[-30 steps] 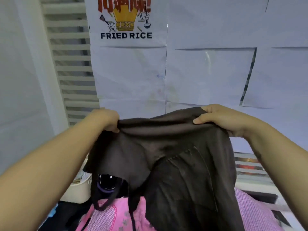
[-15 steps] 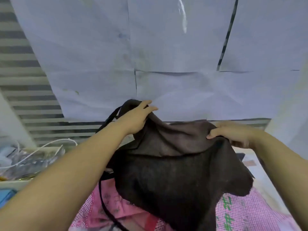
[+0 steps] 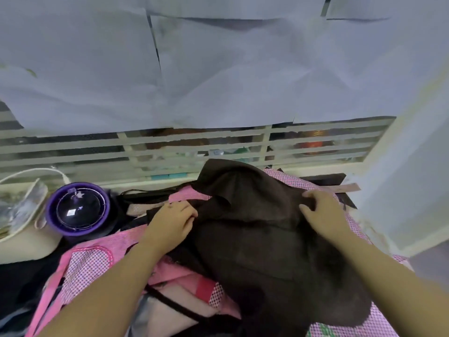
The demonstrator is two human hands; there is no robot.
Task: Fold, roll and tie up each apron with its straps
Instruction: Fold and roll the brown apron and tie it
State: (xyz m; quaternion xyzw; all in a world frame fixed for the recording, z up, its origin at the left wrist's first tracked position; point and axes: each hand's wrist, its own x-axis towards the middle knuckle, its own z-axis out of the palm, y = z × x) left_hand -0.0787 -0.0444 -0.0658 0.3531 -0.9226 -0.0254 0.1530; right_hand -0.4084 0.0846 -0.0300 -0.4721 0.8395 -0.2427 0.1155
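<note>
Laid over pink aprons (image 3: 90,263), in the middle: the brown apron (image 3: 255,229). Gripped at its left edge by the left hand (image 3: 170,222), pinched at its right edge by the right hand (image 3: 323,215). Hands well apart, most likely to pull the cloth wide and flat for a first fold. Far corner bunched and poking up. No fold, roll or knot yet. Near, a black strap (image 3: 175,305) across the pink cloth. On the left, a purple round tub (image 3: 77,209). Far behind, white bars (image 3: 194,142), with paper sheets (image 3: 218,69) hung above.
</note>
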